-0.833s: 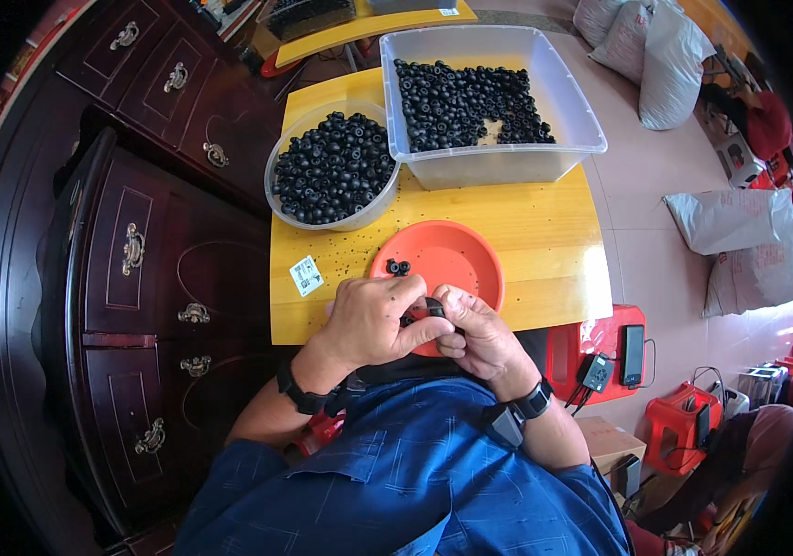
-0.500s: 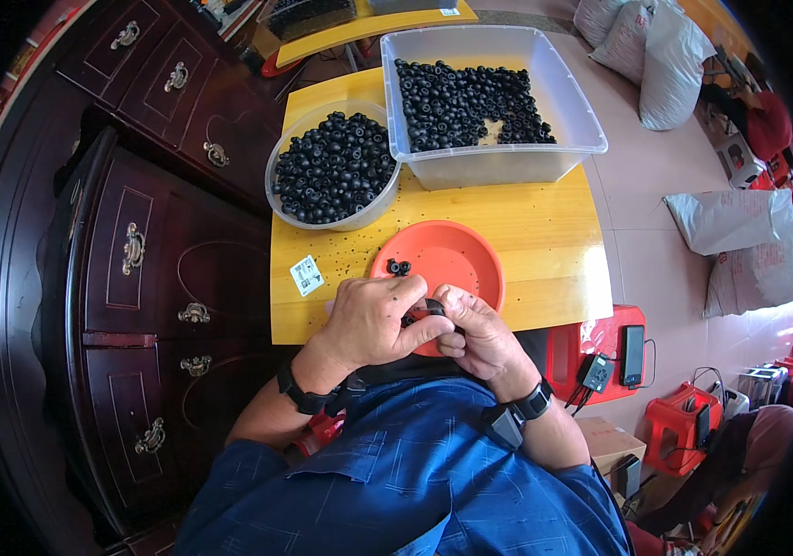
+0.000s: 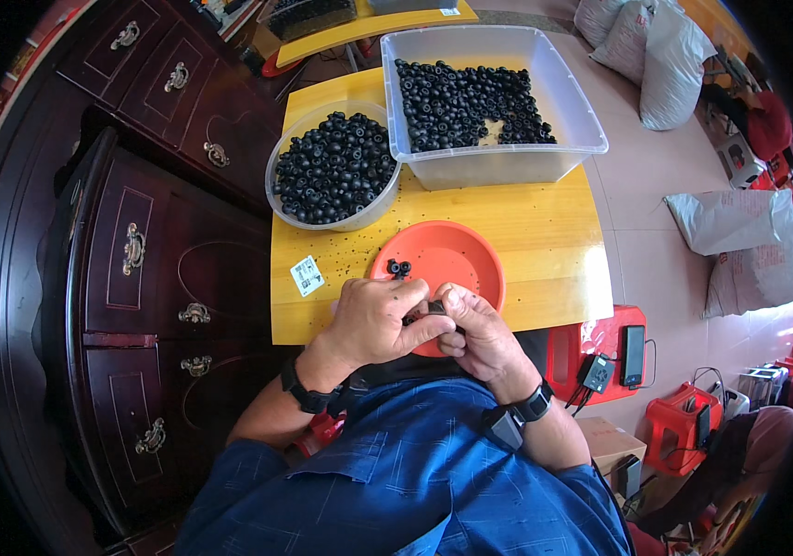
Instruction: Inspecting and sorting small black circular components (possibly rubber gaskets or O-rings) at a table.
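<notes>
My left hand (image 3: 376, 317) and my right hand (image 3: 480, 335) meet over the near edge of a round orange basin (image 3: 469, 252). Between the fingertips of both hands is a small dark part (image 3: 436, 309), pinched and partly covered by the fingers. It resembles the black ring-shaped parts nearby, though its exact kind is hard to make out. A few black ring-shaped parts (image 3: 399, 269) lie in the basin just beyond my left knuckles. Dark specks dot the basin floor.
Behind the basin, a round clear tub (image 3: 278, 206) and a rectangular clear bin (image 3: 498, 170) hold many black parts. They stand on a yellow table (image 3: 545, 241) bearing crumbs and a white label (image 3: 306, 275). Dark drawers (image 3: 137, 306) flank the left; a red stool (image 3: 591, 371) stands right.
The dark part between my fingers has turned slightly and shows less of its rounded side. Both hands stay in nearly the same place.
</notes>
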Motion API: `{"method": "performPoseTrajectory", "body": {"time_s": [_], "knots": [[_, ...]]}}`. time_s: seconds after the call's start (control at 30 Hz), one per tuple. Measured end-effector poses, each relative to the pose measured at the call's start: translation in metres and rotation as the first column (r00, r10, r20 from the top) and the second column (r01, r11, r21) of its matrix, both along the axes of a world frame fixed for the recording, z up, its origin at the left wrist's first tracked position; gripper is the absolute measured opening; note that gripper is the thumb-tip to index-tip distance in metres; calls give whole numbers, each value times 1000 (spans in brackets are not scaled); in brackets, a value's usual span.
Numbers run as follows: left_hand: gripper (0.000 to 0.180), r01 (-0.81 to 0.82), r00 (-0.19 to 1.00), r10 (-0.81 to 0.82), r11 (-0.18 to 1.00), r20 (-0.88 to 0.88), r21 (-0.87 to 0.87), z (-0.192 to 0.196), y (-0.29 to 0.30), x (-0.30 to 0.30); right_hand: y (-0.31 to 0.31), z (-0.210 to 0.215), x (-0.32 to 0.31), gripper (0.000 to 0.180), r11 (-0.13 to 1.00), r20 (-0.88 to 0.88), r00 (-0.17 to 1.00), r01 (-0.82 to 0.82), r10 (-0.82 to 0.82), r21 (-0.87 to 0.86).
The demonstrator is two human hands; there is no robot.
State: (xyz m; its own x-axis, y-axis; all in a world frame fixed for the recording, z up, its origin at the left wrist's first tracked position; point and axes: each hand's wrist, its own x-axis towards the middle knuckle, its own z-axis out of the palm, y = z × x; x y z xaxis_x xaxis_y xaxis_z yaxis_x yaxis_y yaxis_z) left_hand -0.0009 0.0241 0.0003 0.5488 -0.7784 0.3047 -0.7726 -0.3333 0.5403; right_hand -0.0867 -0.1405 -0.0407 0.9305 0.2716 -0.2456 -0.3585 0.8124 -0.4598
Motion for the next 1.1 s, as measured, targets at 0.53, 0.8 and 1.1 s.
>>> {"method": "performPoseTrajectory", "body": {"time_s": [0.53,0.8,1.1], "knots": [[45,-8,999,7,999,32,43,0,-1,0,-2,-2,-1,25,1000,-3,1000,-14,14,-15],[39,-30,999,29,999,-44,-22,2,0,-1,-3,-5,0,22,1000,-12,1000,-12,12,24],[26,-96,927,35,984,-374,-148,7,-2,-7,-2,-13,3,21,996,-5,1000,-30,30,79]]}}
